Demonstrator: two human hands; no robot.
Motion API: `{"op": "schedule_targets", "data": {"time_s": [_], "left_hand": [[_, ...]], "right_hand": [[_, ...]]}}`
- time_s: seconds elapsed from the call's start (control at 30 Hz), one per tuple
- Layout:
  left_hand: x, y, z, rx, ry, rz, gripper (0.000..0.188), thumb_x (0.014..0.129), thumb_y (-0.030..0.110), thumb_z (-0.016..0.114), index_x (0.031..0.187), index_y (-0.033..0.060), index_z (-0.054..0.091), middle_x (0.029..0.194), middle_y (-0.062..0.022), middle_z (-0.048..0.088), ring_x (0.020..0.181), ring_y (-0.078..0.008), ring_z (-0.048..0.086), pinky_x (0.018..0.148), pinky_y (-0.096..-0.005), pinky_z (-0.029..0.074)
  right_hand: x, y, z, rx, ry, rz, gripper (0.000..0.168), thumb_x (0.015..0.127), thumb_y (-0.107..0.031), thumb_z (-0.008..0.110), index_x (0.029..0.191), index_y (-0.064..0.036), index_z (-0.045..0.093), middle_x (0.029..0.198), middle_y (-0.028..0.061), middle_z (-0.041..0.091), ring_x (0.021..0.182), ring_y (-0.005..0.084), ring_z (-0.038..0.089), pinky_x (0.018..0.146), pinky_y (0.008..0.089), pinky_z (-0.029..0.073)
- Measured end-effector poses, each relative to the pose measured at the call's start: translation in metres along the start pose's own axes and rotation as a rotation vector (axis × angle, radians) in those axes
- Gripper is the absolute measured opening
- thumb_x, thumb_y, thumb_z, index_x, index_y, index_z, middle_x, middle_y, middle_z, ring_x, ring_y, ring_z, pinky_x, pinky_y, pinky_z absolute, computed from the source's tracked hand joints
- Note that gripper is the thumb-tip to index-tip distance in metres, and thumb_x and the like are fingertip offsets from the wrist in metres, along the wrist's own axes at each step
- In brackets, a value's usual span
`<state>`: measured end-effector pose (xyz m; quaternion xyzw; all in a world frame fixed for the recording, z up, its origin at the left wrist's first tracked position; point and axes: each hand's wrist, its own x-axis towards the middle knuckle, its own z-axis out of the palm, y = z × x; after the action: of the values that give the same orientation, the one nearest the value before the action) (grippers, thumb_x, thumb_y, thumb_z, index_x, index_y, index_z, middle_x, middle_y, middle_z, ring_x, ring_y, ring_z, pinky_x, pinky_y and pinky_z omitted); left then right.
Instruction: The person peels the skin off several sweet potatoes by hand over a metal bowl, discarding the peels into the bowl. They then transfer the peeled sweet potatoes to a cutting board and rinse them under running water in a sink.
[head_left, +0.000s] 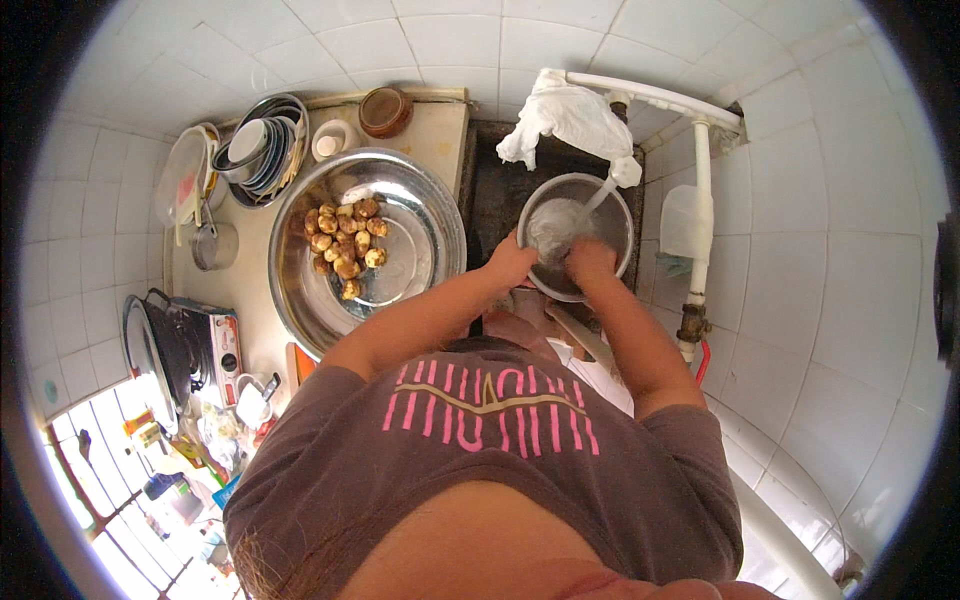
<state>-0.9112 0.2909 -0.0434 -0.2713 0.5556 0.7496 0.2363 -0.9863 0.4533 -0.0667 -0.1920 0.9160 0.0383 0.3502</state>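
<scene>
My left hand (514, 261) holds the near-left rim of a round metal pot (621, 217) in the dark sink (495, 195). My right hand (591, 259) reaches over the near rim into the pot; its fingers are hidden inside, so I cannot tell whether they grip anything. Water (596, 204) streams down from a tap outlet (625, 172) into the pot, and the surface there looks churned. Left of the sink, a wide stainless-steel basin (427, 251) sits on the counter with several partly peeled brown tubers (346, 267), resembling small taro, grouped on its left side.
A white cloth (566, 116) drapes over the pipe above the sink. Stacked bowls (262, 154), a brown jar (385, 112) and a metal cup (214, 246) stand behind and left of the basin. A portable gas stove (225, 352) is farther left. White pipes (700, 210) run along the right wall.
</scene>
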Motion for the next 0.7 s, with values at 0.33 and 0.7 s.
{"op": "schedule_targets", "data": {"time_s": [0.33, 0.7], "left_hand": [[0.006, -0.009, 0.003, 0.114, -0.073, -0.020, 0.059, 0.085, 0.012, 0.053, 0.136, 0.0000, 0.025, 0.118, -0.0214, 0.053, 0.099, -0.0340, 0.061, 0.072, -0.0405, 0.059], [0.028, -0.017, -0.030, 0.009, -0.204, 0.064, 0.091, 0.087, 0.010, 0.056, 0.141, 0.0099, -0.017, 0.138, -0.0196, 0.036, 0.111, -0.0314, 0.054, 0.077, -0.0422, 0.057]], "right_hand": [[0.079, -0.052, -0.049, 2.466, 0.591, 0.570, 0.051, 0.093, -0.048, 0.041, 0.124, -0.008, 0.051, 0.119, 0.0110, 0.057, 0.109, 0.0301, 0.053, 0.093, 0.0449, 0.041], [-0.008, -0.033, 0.008, 1.004, -0.257, -0.175, 0.073, 0.091, -0.064, 0.033, 0.139, -0.009, 0.041, 0.147, 0.0136, 0.032, 0.135, 0.0294, 0.028, 0.111, 0.0359, 0.021]]}}
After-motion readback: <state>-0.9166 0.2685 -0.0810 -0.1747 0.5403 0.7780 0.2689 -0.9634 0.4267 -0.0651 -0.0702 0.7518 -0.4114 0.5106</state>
